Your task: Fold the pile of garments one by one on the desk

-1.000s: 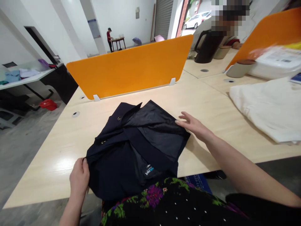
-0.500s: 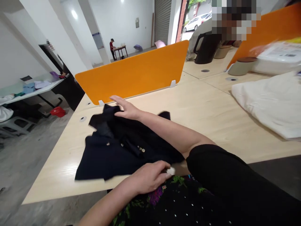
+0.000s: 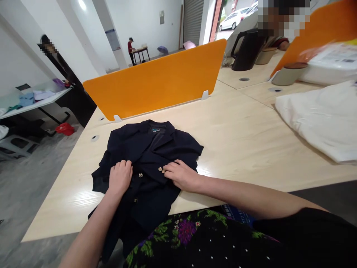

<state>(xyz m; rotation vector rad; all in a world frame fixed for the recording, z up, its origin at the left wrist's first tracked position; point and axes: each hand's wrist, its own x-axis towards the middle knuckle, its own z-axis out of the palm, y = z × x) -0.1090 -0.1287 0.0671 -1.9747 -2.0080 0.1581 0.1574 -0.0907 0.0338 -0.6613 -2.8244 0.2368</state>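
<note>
A navy blazer (image 3: 150, 152) lies front up on the table, its collar toward the orange divider and its lower part hanging over the near edge. Gold-coloured buttons (image 3: 141, 175) show on its front. My left hand (image 3: 121, 176) rests on the left side of the blazer, fingers curled down into the cloth. On the other side, my right hand (image 3: 181, 175) is closed on the front panel beside a gold button (image 3: 160, 169). The fingertips of both hands are partly hidden by the hands or the fabric.
An orange divider (image 3: 156, 82) stands behind the blazer on the pale wooden table (image 3: 237, 134). White cloth (image 3: 318, 119) lies at the right, with a dark jug (image 3: 245, 52) and a lidded canister (image 3: 290, 74) beyond. Other people are in the background.
The bunched blazer now lies spread with its collar at the far side. My right hand has come back from the far left; my left hand has moved left from the table edge onto the cloth.
</note>
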